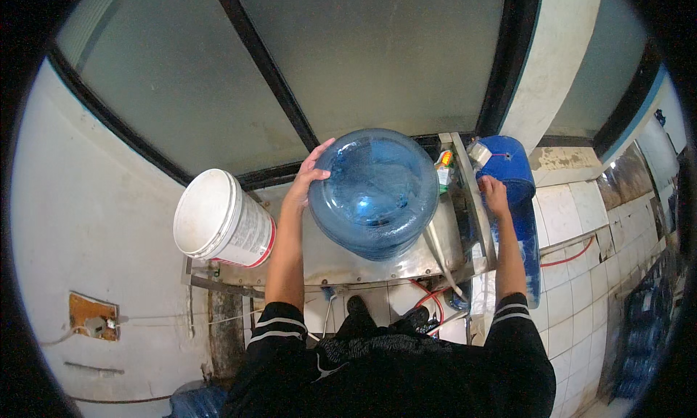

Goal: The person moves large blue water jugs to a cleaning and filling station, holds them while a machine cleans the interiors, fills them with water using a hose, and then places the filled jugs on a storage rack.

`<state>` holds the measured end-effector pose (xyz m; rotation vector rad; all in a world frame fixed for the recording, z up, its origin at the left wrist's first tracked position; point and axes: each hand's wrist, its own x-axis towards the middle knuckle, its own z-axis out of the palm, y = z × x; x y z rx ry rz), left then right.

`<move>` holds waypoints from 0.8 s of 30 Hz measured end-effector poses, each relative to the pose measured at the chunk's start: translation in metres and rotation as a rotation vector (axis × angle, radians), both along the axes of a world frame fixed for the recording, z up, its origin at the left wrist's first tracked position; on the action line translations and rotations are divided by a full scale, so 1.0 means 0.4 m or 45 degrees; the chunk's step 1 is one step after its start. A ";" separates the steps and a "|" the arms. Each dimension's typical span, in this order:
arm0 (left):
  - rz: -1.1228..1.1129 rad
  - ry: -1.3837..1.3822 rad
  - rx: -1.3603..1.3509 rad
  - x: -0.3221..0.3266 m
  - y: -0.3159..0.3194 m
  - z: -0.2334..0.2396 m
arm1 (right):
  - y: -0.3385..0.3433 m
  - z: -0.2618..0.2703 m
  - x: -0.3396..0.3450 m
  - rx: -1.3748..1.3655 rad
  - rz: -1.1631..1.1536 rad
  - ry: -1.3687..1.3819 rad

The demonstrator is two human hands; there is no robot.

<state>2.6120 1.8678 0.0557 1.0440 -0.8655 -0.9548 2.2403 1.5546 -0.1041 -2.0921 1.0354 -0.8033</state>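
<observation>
A large blue translucent water jug (375, 189) stands upside down, its round base towards me, over a metal-topped table (326, 263). My left hand (310, 176) rests against the jug's left side, with the thumb on its edge and the fingers spread. My right hand (493, 194) is beyond the table's right metal rail, beside a blue plastic drum (506, 167); its fingers are curled, and whether they hold something is hidden. Between jug and rail sits a small bottle or pouch with a colourful label (445, 170). The jug's neck is out of sight beneath it.
A white plastic bucket (204, 214) stands at the table's left end. A metal rail (474, 206) borders the right end. A pale hose (442, 254) hangs over the front edge. Red hoses (433, 295) lie below, near my feet. Frosted window panes rise behind the table.
</observation>
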 end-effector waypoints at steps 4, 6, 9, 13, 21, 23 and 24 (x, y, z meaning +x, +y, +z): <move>-0.087 0.026 -0.043 0.028 -0.011 -0.011 | 0.074 0.028 0.041 -0.377 -0.362 0.137; -0.119 0.061 -0.042 0.058 -0.002 -0.020 | 0.179 0.059 0.110 -0.634 -0.524 0.138; -0.135 0.067 -0.078 0.088 0.001 -0.049 | 0.371 0.028 0.183 -0.556 -0.322 -0.023; -0.247 0.029 -0.095 0.050 -0.054 -0.019 | 0.401 -0.462 0.073 0.135 -0.200 0.617; -0.211 -0.123 -0.123 0.126 0.001 -0.049 | 0.692 -0.108 0.086 -0.069 -0.776 0.432; -0.229 -0.234 -0.128 0.148 0.000 -0.043 | 0.767 0.044 0.061 -0.072 -0.904 0.190; -0.253 -0.306 -0.133 0.153 -0.009 -0.036 | 0.798 0.100 0.034 -0.172 -0.946 0.134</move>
